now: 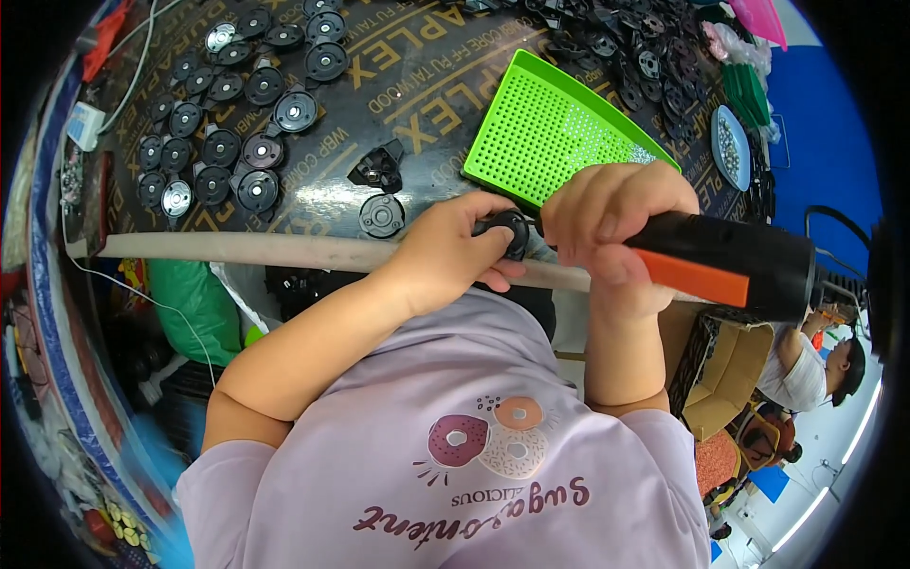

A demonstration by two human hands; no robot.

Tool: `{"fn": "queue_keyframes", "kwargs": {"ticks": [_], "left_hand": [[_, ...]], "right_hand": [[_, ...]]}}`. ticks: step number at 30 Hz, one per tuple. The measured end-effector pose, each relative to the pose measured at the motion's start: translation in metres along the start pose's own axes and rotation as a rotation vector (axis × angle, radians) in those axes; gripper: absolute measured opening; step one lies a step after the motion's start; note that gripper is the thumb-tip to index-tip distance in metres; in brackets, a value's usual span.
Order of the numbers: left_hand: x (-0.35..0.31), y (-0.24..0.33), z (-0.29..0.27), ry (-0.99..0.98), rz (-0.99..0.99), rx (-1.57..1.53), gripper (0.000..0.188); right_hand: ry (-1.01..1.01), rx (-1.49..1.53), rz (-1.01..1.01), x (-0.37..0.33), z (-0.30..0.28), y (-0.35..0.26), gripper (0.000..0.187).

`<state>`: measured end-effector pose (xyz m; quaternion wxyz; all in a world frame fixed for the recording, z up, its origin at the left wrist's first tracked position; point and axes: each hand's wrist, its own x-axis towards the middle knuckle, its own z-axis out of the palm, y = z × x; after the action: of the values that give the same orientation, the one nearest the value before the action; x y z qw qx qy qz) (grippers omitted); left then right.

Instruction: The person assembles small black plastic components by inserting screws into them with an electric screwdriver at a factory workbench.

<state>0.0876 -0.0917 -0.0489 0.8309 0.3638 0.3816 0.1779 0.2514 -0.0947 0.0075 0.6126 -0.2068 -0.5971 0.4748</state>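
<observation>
My left hand [445,248] pinches a small round black plastic part [515,228] at the table's near edge. My right hand [616,213] is wrapped around a black and orange power screwdriver [725,264]. Its front end points left at the black part; whether the two touch is hidden by my fingers. Just beyond my left hand lie a round black disc with a grey face [381,215] and an angular black plastic piece [377,166]. A bright green perforated tray [517,123] stands beyond my hands, with small silvery bits gathered toward its right side.
Several round black assemblies [263,86] cover the table's left side. Loose black parts [649,64] are heaped at the far right, near a light blue dish [730,147]. An open cardboard box [725,379] stands below right. Other people sit farther off to the right.
</observation>
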Motion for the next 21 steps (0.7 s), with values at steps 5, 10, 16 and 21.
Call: {"fn": "queue_keyframes", "kwargs": {"ticks": [5,10,16,21], "left_hand": [[0.001,0.001,0.000,-0.020,-0.008,-0.036,0.033],[0.002,-0.002,0.000,-0.011,0.028,0.020,0.029],[0.000,-0.001,0.004,0.057,0.022,0.013,0.025],[-0.009,0.004,0.001,-0.032,0.049,0.001,0.028]], "right_hand": [[0.099,0.105,0.064,-0.005,-0.007,0.003,0.029],[0.023,0.005,0.012,-0.005,-0.003,0.000,0.031],[-0.068,-0.008,-0.173,0.014,-0.009,-0.021,0.028],[0.505,-0.240,-0.057,0.016,-0.044,-0.003,0.016]]}}
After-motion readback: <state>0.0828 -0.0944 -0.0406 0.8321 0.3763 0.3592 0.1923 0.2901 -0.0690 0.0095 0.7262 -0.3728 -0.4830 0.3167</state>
